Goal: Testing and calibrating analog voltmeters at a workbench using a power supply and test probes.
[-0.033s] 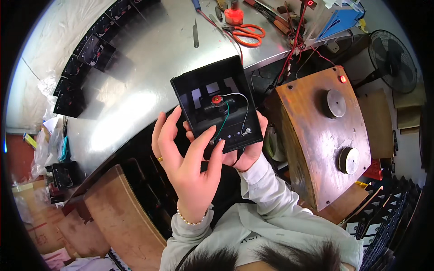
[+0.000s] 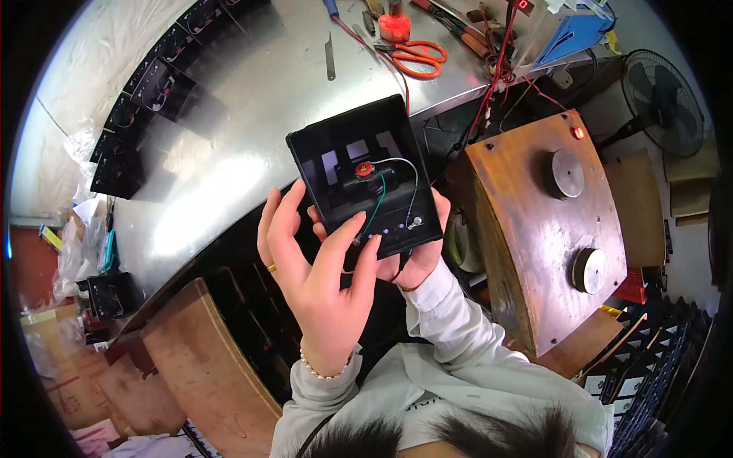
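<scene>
Left hand [image 2: 324, 282]: index finger and thumb close to each other at the near edge of an open black rectangular box [image 2: 397, 208], their tips beside the lower end of a thin green wire [image 2: 376, 210]; cannot tell whether they pinch it. Its other fingers are spread beyond the box's left side. Right hand [image 2: 422, 263]: fingers clamped on the box from beneath, thumb along its right side. Box held tilted, in front of the torso. Inside it: small round red part [image 2: 364, 169], with a thin white wire [image 2: 417, 183] arching to its right. Beyond the box: silver metal bench [image 2: 252, 137] with orange-handled scissors [image 2: 418, 59]. Right of the box: rust-brown metal-topped case [image 2: 546, 229] with two round knobs. Far left of the box: row of black housings [image 2: 118, 168].
</scene>
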